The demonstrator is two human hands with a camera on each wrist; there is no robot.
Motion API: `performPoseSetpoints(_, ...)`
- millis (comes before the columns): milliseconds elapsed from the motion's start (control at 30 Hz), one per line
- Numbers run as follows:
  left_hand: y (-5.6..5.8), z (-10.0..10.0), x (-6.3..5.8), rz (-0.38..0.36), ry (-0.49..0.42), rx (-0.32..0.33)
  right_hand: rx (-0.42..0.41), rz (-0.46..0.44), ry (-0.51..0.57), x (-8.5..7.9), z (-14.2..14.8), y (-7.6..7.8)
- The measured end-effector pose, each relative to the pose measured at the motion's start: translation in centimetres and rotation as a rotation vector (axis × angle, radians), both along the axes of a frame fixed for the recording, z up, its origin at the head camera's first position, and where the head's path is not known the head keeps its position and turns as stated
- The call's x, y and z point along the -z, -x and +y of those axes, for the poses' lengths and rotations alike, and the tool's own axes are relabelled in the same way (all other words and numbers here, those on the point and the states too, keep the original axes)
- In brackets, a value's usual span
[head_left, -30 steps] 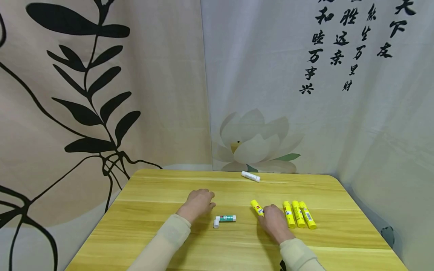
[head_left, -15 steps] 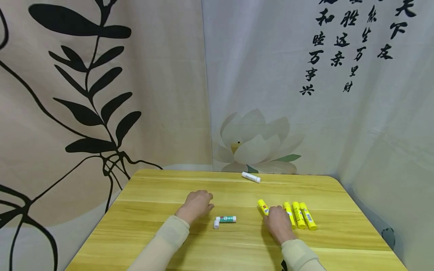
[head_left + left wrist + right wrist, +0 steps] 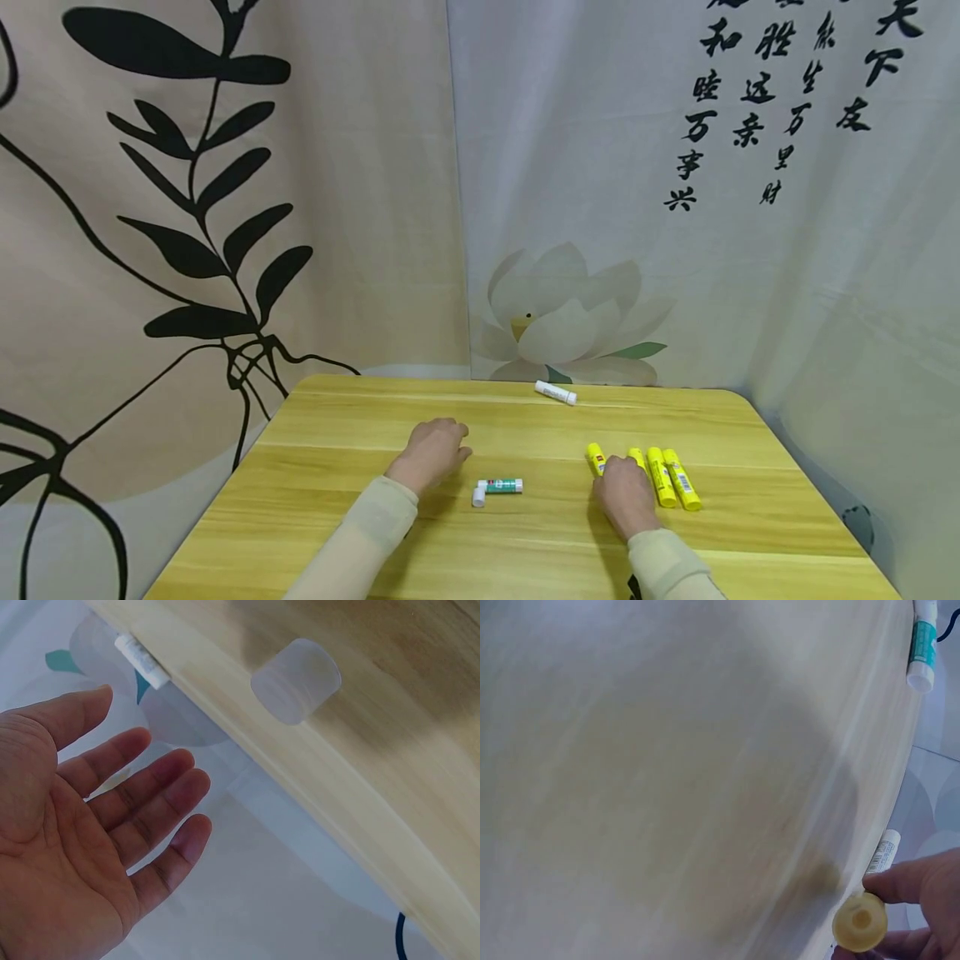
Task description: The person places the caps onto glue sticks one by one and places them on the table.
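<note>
My right hand (image 3: 626,493) pinches a yellow glue stick (image 3: 595,458) between thumb and fingers. In the right wrist view, the round end of this glue stick (image 3: 860,922) faces the camera. Just to its right lie three more yellow glue sticks (image 3: 662,477), side by side; my hand hides most of the leftmost one. My left hand (image 3: 432,454) is held above the table with palm and relaxed fingers showing in the left wrist view, holding nothing. Near it lies a green-and-white glue stick (image 3: 502,486), with a short white cylinder like a cap (image 3: 478,497) at its left end.
A white glue-stick-like tube (image 3: 555,392) lies at the back edge of the wooden table (image 3: 450,550). Behind the table hangs a printed cloth (image 3: 390,208) with dark leaves, a lotus and writing.
My right hand has moved to the right with the yellow glue stick, closing in on the other three yellow ones. My left hand has hardly moved.
</note>
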State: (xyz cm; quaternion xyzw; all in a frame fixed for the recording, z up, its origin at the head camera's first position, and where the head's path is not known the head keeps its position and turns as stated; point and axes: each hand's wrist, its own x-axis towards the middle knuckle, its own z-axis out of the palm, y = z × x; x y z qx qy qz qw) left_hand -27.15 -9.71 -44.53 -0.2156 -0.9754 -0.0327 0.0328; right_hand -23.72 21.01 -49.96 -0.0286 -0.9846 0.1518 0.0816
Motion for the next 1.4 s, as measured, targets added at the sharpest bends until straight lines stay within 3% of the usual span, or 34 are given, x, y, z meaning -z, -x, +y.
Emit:
performPoseSetpoints(433, 0.22, -0.53, -0.14, -0.018, -0.014, -0.022, 0.023, 0.029, -0.005, 0.5, 0.19, 0.07)
performPoseSetpoints(1033, 0.09, -0.84, -0.12, -0.051, -0.018, -0.044, 0.078, 0.009, -0.124, 0.9, -0.05, 0.07)
performPoseSetpoints(1400, 0.17, -0.95, -0.18, -0.03, -0.015, -0.037, 0.065, 0.09, -0.142, 0.69, -0.12, -0.1)
